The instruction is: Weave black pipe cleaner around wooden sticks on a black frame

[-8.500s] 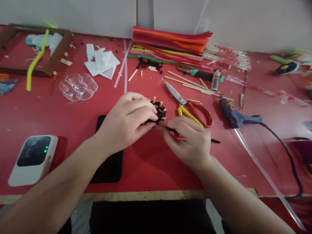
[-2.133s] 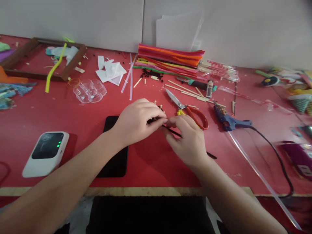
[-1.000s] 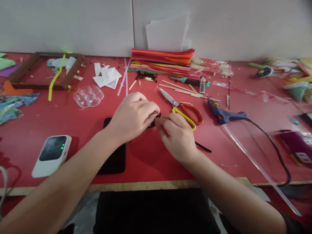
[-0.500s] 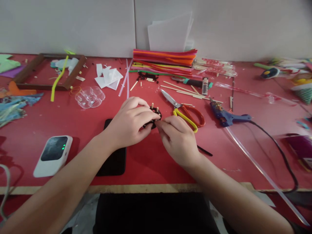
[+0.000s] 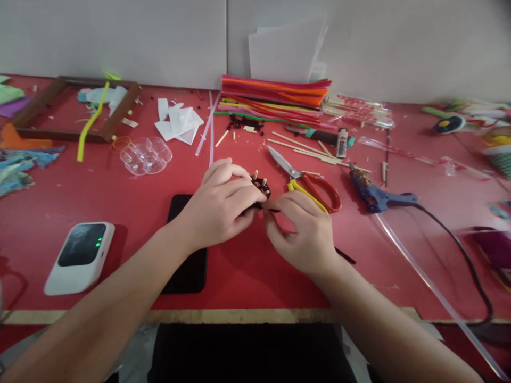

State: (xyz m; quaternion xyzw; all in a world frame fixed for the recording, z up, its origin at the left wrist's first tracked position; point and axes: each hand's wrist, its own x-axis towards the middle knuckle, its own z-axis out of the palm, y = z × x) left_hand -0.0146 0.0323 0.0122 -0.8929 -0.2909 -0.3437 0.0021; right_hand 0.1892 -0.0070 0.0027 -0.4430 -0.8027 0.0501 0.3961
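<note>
My left hand [image 5: 227,205] is closed around a small black ring-shaped piece [image 5: 263,185] with several short wooden pegs standing up from it. Its fingers hide much of the piece. Close against its right side, my right hand [image 5: 301,229] pinches what looks like a black pipe cleaner [image 5: 274,210] at the edge of the ring. Another black length [image 5: 345,256] shows beyond the right wrist; whether it is the same strand is hidden. Scissors [image 5: 297,175] with red and yellow handles lie just behind my right hand. A black phone [image 5: 187,274] lies partly under my left forearm.
Thin wooden sticks [image 5: 303,146] and a bundle of coloured pipe cleaners [image 5: 275,93] lie at the back. A blue glue gun [image 5: 373,194] with its cord is on the right. A white device [image 5: 82,258], a clear plastic tray [image 5: 146,155] and a brown frame [image 5: 59,133] are on the left.
The view has shifted slightly. My right hand's fingers have drawn a little away from the ring and opened a gap below the pinch; more pegs show now. The left hand keeps its hold.
</note>
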